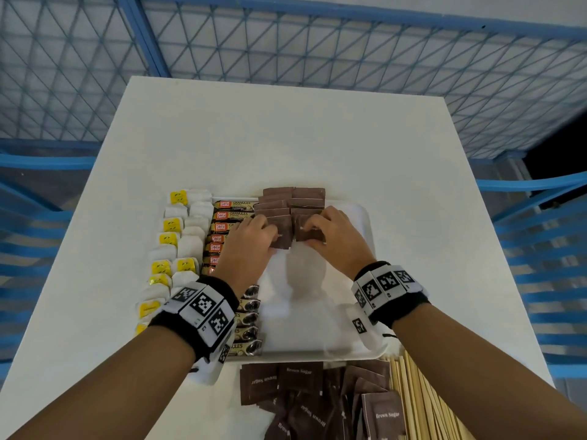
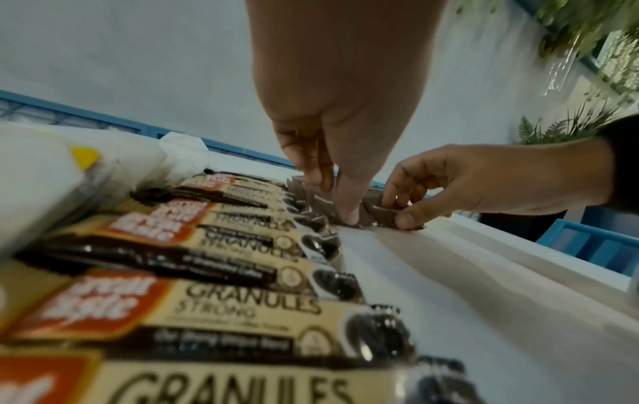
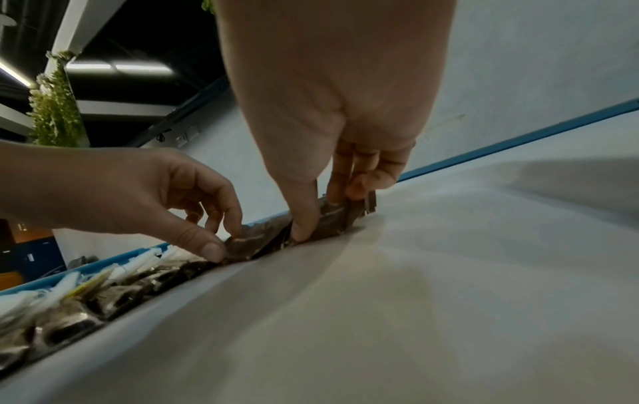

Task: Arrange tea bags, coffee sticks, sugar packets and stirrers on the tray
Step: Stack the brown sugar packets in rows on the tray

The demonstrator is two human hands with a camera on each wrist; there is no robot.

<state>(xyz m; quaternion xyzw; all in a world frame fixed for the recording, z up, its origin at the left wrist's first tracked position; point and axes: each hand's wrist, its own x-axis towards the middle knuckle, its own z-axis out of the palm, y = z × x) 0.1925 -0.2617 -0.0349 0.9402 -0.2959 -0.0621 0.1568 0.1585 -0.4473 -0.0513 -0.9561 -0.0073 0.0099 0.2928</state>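
Observation:
A white tray (image 1: 317,312) lies mid-table. Brown sugar packets (image 1: 293,198) form two overlapping columns at its far end. My left hand (image 1: 270,236) pinches the nearest packet of the left column (image 1: 282,238) between thumb and fingers. The right hand (image 1: 313,231) pinches the nearest packet of the right column (image 1: 309,239). In the left wrist view the left hand (image 2: 335,199) has its thumb pressed down on the packets. In the right wrist view the right hand (image 3: 321,216) grips its packet (image 3: 332,224). Coffee sticks (image 1: 228,215) run down the tray's left side, with tea bags (image 1: 187,246) left of them.
Loose brown sugar packets (image 1: 301,398) lie heaped on the table in front of the tray. Wooden stirrers (image 1: 416,401) lie bundled at the near right. Blue mesh fencing (image 1: 317,52) and blue chairs (image 1: 546,265) surround the white table (image 1: 286,138).

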